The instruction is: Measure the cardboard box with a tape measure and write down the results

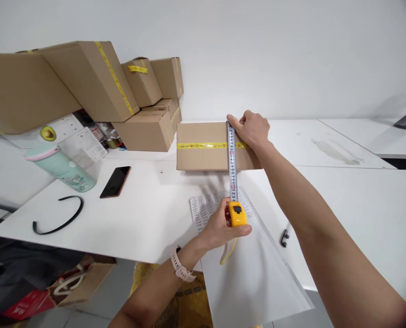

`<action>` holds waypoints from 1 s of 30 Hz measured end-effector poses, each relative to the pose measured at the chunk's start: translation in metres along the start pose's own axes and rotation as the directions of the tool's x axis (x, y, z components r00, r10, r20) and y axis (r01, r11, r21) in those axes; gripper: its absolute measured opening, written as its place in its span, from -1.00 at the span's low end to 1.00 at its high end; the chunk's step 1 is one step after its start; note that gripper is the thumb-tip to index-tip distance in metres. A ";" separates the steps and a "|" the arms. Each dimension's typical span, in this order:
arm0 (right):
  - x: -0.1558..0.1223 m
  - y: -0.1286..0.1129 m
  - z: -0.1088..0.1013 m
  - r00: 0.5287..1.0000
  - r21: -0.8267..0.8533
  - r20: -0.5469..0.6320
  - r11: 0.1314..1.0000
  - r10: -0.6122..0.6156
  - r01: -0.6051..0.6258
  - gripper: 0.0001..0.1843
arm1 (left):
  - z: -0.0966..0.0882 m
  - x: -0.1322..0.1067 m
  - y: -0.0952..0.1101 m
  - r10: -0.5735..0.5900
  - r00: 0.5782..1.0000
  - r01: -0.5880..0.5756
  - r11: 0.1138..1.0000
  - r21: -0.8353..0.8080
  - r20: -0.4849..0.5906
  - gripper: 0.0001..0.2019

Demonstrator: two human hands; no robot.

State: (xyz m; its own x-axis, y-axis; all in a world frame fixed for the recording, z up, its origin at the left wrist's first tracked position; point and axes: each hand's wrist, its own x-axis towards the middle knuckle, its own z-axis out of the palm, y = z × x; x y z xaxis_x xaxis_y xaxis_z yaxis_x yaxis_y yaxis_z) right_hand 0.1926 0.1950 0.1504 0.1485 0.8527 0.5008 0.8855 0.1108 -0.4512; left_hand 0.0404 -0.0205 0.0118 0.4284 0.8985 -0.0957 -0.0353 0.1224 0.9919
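Tape measure in left grip

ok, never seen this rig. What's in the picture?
No machine: a person's two bare hands, seen by one camera worn on the head, facing forward and down. The left hand holds a yellow tape measure; its blade runs across a taped cardboard box, and the right hand touches the blade's end at the far edge. A sheet of paper lies under the tape measure. Leftward on the white table: a smartphone, a mint-green tumbler, a curved black band and stacked cartons.
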 end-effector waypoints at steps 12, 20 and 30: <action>-0.012 0.002 -0.004 0.998 0.005 -0.022 0.998 -0.066 0.066 -0.41 | 0.005 -0.048 0.022 -0.009 0.999 0.015 0.991 -0.133 0.047 -0.35; -0.090 0.014 -0.006 0.992 -0.106 -0.110 0.993 -0.056 0.044 -0.50 | 0.007 -0.143 0.001 -0.224 0.957 0.225 0.974 0.015 0.187 -0.21; -0.191 0.030 -0.062 0.995 0.467 -0.021 0.881 0.099 -0.078 -0.33 | 0.004 -0.176 0.003 -0.378 0.901 0.298 0.897 0.327 0.215 -0.19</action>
State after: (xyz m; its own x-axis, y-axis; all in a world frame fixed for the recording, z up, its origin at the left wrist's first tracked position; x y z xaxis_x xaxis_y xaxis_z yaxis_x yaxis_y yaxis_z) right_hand 0.2181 0.0032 0.0872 0.2445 0.8485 0.4693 0.5626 0.2700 -0.7814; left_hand -0.0311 -0.1796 0.0323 0.5936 0.6722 -0.4425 0.3909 0.2397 0.8887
